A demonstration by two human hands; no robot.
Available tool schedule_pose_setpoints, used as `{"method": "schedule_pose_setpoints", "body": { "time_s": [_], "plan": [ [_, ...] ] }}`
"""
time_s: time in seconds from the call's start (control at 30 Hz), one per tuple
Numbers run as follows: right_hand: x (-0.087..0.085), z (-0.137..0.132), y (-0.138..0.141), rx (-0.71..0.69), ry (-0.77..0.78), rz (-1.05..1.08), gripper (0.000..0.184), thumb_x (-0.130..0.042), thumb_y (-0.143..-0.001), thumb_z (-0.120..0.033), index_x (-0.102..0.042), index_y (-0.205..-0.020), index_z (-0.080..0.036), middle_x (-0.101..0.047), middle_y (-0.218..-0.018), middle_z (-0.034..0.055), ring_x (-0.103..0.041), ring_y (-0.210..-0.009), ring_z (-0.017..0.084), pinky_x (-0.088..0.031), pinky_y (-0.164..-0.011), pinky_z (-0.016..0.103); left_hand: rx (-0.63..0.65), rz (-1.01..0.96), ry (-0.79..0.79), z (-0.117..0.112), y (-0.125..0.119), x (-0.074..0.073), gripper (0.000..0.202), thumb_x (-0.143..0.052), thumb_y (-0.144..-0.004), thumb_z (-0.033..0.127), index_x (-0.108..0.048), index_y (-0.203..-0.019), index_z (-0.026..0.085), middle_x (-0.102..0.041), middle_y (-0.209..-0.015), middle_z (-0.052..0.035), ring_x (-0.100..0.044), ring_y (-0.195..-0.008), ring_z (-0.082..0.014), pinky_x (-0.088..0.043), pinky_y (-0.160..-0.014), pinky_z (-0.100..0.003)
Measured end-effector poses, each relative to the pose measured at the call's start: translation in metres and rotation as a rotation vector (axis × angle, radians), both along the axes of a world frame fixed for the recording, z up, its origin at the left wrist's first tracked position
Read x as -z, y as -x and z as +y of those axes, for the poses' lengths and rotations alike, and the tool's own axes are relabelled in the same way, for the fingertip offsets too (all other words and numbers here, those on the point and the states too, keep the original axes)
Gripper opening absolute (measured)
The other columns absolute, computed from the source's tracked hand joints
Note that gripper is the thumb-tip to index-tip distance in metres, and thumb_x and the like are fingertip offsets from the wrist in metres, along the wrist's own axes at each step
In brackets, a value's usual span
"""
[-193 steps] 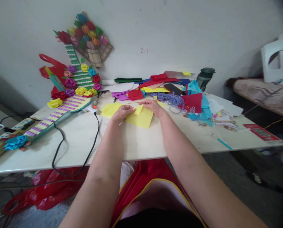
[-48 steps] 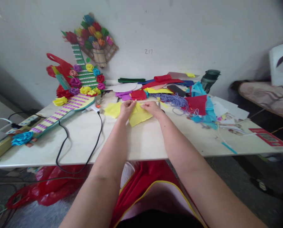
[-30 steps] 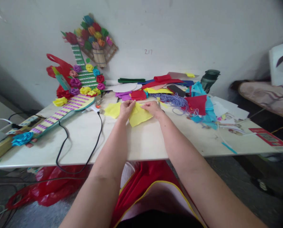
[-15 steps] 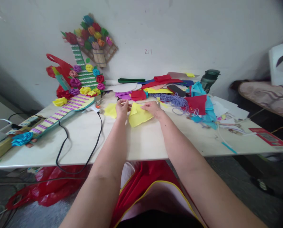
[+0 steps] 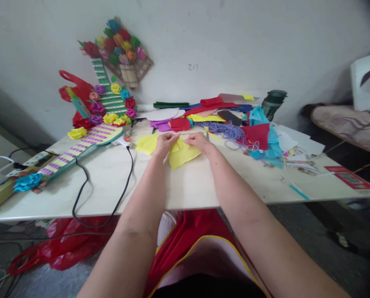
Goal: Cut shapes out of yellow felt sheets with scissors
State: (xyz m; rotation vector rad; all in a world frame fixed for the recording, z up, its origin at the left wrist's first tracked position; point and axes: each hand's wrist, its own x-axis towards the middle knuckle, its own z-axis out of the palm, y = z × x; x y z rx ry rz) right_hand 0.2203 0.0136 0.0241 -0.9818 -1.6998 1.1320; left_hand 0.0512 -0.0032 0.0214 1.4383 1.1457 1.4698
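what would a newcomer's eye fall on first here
Probably the bouquet against the wall, upper left, its flowers in many colours. Next, perhaps, the yellow sheet mid-table, pinched between the left hand and right hand. Beyond the right hand, a loose tangle of purple yarn also stands out.

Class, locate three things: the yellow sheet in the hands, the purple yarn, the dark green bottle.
Yellow sheet (image 5: 182, 158), head view: its uncovered lower part.
Purple yarn (image 5: 225, 129), head view: middle of the tangle.
Dark green bottle (image 5: 270, 107), head view: body below lid.
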Motion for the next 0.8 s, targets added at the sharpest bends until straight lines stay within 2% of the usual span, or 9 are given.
{"method": "schedule_pose_setpoints", "body": {
  "time_s": [0.23,0.3,0.4,0.5,0.7,0.8],
  "plan": [
    [0.002,0.003,-0.001,-0.038,0.020,-0.001,0.032,-0.072,-0.058,-0.042,-0.056,-0.054,-0.015,-0.048,-0.048,-0.0047,-0.045,-0.048,0.008,-0.036,-0.048,0.021,-0.031,0.077,-0.053,0.000,0.003,0.001,0.045,-0.068,-0.064,0.053,-0.046,-0.048,0.016,-0.035,-0.045,0.0048,-0.031,-0.045,-0.0059,-0.021,-0.044,-0.023],
    [0.000,0.000,-0.001,-0.042,0.025,-0.004,0.032,-0.073,-0.057,-0.043,-0.056,-0.054,-0.015,-0.048,-0.047,-0.0046,-0.045,-0.047,0.008,-0.035,-0.048,0.021,-0.005,0.053,-0.053,-0.001,0.004,-0.001,0.044,-0.068,-0.064,0.054,-0.050,-0.049,0.016,-0.039,-0.046,0.0042,-0.034,-0.046,-0.0064,-0.024,-0.044,-0.022],
    [-0.005,-0.005,-0.001,-0.054,0.017,-0.030,0.032,-0.073,-0.058,-0.042,-0.057,-0.054,-0.014,-0.048,-0.047,-0.0052,-0.043,-0.047,0.007,-0.033,-0.047,0.021,0.086,0.053,0.001,-0.003,0.004,-0.001,0.039,-0.074,-0.058,0.051,-0.061,-0.061,0.015,-0.052,-0.052,0.0021,-0.045,-0.050,-0.0086,-0.033,-0.048,-0.022],
    [-0.008,-0.008,-0.001,-0.070,0.038,-0.042,0.030,-0.074,-0.058,-0.040,-0.059,-0.055,-0.014,-0.049,-0.047,-0.0051,-0.045,-0.047,0.008,-0.034,-0.047,0.021,0.124,0.097,0.094,-0.004,0.004,0.000,0.038,-0.079,-0.051,0.046,-0.061,-0.061,0.014,-0.056,-0.053,0.0010,-0.048,-0.048,-0.0097,-0.035,-0.046,-0.022],
    [-0.002,-0.002,-0.002,0.029,0.160,0.127,0.020,-0.072,-0.064,-0.033,-0.066,-0.065,-0.014,-0.064,-0.058,0.0010,-0.056,-0.053,0.012,-0.043,-0.050,0.023,-0.008,-0.088,0.059,0.003,0.001,0.002,0.043,-0.078,-0.051,0.052,-0.059,-0.062,0.015,-0.060,-0.057,-0.0010,-0.055,-0.051,-0.0130,-0.042,-0.049,-0.024],
    [0.002,0.003,-0.002,0.045,0.172,0.229,0.019,-0.072,-0.065,-0.032,-0.069,-0.071,-0.015,-0.067,-0.062,0.0017,-0.060,-0.056,0.014,-0.046,-0.052,0.024,-0.075,-0.080,0.037,0.009,0.000,0.005,0.043,-0.077,-0.051,0.053,-0.060,-0.062,0.015,-0.060,-0.056,-0.0010,-0.054,-0.050,-0.0125,-0.041,-0.048,-0.024]
  ]
}}
